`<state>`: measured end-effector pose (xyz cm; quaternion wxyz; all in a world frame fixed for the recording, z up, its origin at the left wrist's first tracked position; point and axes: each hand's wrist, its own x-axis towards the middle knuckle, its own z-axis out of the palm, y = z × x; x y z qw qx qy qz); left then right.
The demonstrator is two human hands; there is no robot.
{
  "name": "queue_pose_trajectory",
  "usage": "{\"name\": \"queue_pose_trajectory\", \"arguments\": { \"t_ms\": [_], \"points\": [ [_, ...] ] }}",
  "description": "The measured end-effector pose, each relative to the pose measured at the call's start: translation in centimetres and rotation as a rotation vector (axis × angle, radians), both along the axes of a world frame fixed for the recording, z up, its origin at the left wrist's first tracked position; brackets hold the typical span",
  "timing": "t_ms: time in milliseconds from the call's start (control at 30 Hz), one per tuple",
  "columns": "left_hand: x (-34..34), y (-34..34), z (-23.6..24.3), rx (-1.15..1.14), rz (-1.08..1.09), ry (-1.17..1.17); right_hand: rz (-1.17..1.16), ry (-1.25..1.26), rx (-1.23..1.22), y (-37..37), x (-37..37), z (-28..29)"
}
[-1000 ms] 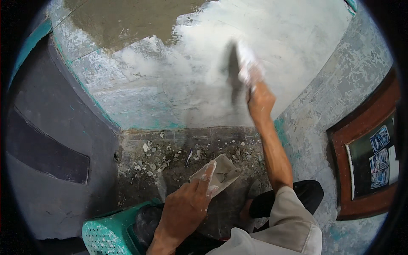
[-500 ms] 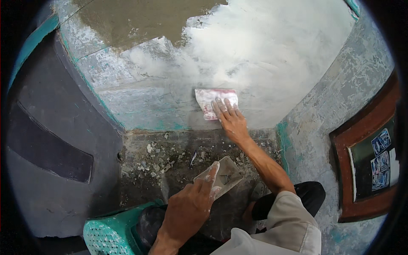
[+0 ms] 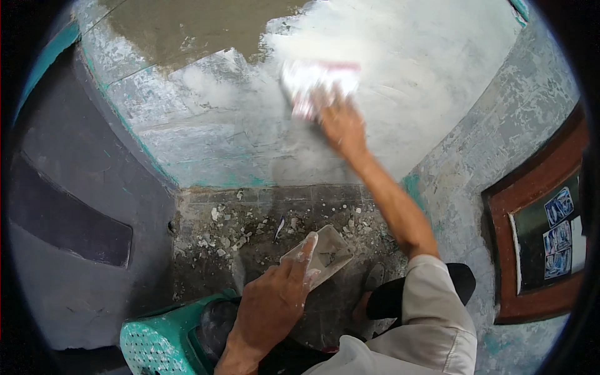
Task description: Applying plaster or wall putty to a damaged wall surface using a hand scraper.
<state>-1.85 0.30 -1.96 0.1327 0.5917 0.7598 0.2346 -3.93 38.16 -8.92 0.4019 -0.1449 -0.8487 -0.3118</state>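
My right hand (image 3: 339, 122) presses a white and pinkish-red flat sheet (image 3: 300, 81), smeared with white paste, against the wall (image 3: 212, 144); motion blurs the sheet and fingertips. White paste covers much of that wall's middle and right, and a brown-grey patch spans its upper left. Lower down, my left hand (image 3: 275, 294) grips a translucent rectangular plastic tub (image 3: 334, 265), with its index finger stretched along the tub's near-left side. Some greyish residue shows inside the tub. White smears mark the left fingers.
Broken plaster bits (image 3: 219, 234) litter the floor below the wall. A green plastic stool (image 3: 150, 340) is at lower left. A dark grey panel (image 3: 69, 187) flanks the left, and a brown wooden frame (image 3: 500, 256) is set in the scraped right wall (image 3: 462, 162).
My right hand has swept the sheet upward over the wall, from near its bottom to the white-pasted area. The left hand still holds the tub in nearly the same place.
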Motion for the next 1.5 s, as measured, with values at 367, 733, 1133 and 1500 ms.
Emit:
{"name": "queue_pose_trajectory", "arguments": {
  "t_ms": [367, 733, 1133, 1500],
  "points": [
    [0.5, 0.8, -0.1, -0.045, 0.057, -0.031, -0.165, 0.648, -0.569, 0.6, 13.8, -5.3],
    [0.8, 1.8, -0.2, -0.097, 0.081, -0.082, -0.069, 0.731, -0.545, 0.5, 1.3, -6.1],
    [0.6, 1.7, 0.2, -0.089, 0.097, -0.034, 0.089, 0.478, -0.541, -3.3, 10.4, -7.1],
    [2.2, 3.9, 1.7, -0.236, 0.216, -0.162, -0.107, 0.411, 0.055, 10.3, 11.4, 6.4]
  ]
}}
